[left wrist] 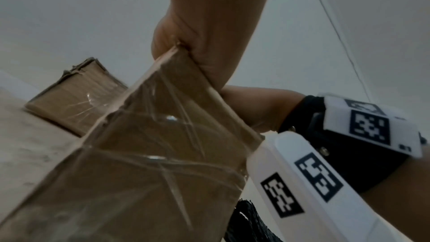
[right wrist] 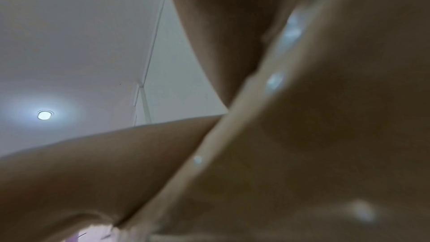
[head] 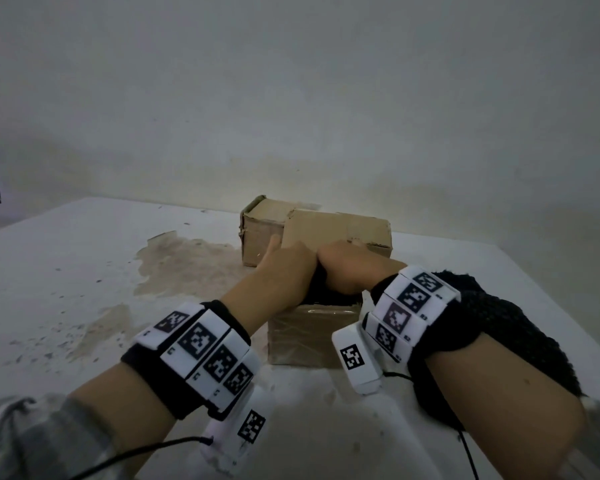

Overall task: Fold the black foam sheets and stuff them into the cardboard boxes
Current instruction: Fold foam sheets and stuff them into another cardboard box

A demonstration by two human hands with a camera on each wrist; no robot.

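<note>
Both hands, left (head: 284,268) and right (head: 347,268), are pressing foam (head: 321,289) into the near box (head: 309,336), compacting it. Fingers are hidden inside; their state cannot be told.

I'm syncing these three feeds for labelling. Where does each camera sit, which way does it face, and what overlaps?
Head: on the head, looking forward and down; both hands, left hand and right hand, push black foam into the taped brown cardboard box.
Left wrist: low, facing up along that box; right hand at its rim.
Right wrist: pressed close, facing up; blurred skin, ceiling lamp.
Shared: head and left wrist both show the second cardboard box behind.
</note>
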